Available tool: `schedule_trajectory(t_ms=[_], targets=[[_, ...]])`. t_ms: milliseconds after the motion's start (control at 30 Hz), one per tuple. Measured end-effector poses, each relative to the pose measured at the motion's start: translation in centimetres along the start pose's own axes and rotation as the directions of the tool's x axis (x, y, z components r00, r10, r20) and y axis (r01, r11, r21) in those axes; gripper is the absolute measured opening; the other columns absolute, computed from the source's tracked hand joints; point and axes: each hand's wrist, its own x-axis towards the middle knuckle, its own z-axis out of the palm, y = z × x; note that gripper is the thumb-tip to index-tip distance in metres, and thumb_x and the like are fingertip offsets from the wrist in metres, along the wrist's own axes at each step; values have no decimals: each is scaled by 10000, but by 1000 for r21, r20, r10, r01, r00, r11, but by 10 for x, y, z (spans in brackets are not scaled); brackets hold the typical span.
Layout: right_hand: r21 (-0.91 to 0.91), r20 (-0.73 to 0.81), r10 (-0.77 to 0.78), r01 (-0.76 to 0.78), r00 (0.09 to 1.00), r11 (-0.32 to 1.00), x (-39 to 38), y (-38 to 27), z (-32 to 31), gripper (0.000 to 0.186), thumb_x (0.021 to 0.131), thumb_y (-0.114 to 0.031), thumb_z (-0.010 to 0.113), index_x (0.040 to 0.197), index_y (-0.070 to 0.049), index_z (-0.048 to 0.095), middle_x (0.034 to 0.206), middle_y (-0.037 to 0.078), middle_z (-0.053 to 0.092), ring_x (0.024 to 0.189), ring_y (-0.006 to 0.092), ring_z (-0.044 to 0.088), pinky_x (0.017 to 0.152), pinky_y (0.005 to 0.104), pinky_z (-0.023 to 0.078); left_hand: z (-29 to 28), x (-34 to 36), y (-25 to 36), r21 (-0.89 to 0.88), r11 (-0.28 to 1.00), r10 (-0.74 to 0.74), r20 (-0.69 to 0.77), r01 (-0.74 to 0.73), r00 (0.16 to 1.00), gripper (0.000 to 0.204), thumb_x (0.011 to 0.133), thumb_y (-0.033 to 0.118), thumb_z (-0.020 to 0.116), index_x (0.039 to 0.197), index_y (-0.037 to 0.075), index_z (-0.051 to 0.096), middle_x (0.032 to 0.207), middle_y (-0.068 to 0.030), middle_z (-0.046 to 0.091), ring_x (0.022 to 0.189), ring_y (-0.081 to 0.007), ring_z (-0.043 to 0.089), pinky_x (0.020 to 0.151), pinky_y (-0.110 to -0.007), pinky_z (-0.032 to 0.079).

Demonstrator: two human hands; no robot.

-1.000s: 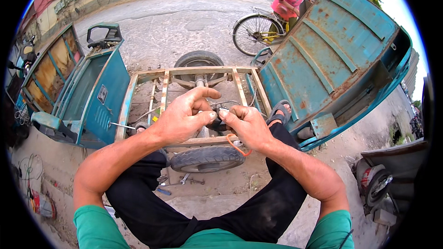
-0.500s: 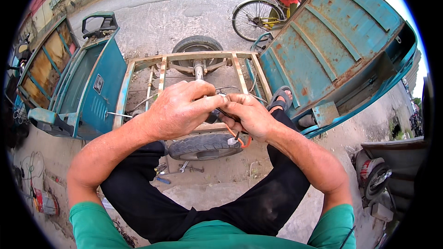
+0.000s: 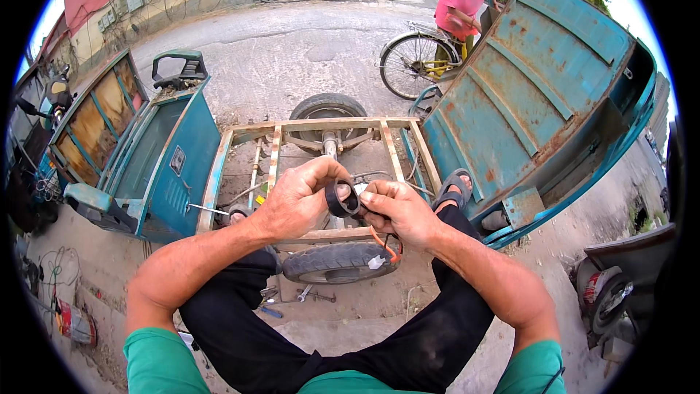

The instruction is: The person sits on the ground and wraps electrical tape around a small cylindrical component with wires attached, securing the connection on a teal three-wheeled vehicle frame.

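Black tape roll (image 3: 340, 198) w/ orange wire (image 3: 380, 242) beneath. Teal cab (image 3: 164, 164) w/ amber-brown windows. Teal cargo bed (image 3: 525, 95), rust-speckled. Pale, rusty frame (image 3: 328, 125); black tyres (image 3: 339, 263). Black trousers (image 3: 306, 350), green sleeves (image 3: 157, 361). Grey concrete ground (image 3: 292, 51). Pink shirt (image 3: 461, 0) by bicycle w/ yellow frame (image 3: 423, 66).

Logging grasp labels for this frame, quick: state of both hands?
Left hand: closed, pinching the black tape roll.
Right hand: closed around wires, fingertips touching the tape roll.
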Motion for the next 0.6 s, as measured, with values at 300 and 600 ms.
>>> schedule_trajectory(t_ms=[300, 600], targets=[[-547, -192, -224, 85, 956, 833, -5, -4, 11, 409, 946, -382, 697, 853, 15, 658, 699, 23, 608, 646, 82, 507, 565, 302, 414, -4, 11, 7, -33, 943, -327, 95, 331, 940, 229, 1002, 200, 604, 1145, 22, 582, 774, -41, 645, 589, -80, 573, 528, -239, 440], [-186, -254, -9, -39, 967, 982, 2, -1, -5, 352, 994, -321, 654, 820, -15, 643, 656, -23, 537, 572, 48, 433, 498, 251, 321, -3, 2, 1, 87, 995, -70, 195, 54, 978, 480, 903, 32, 658, 1366, -11, 541, 1165, -102, 651, 929, -140, 650, 815, -319, 561]])
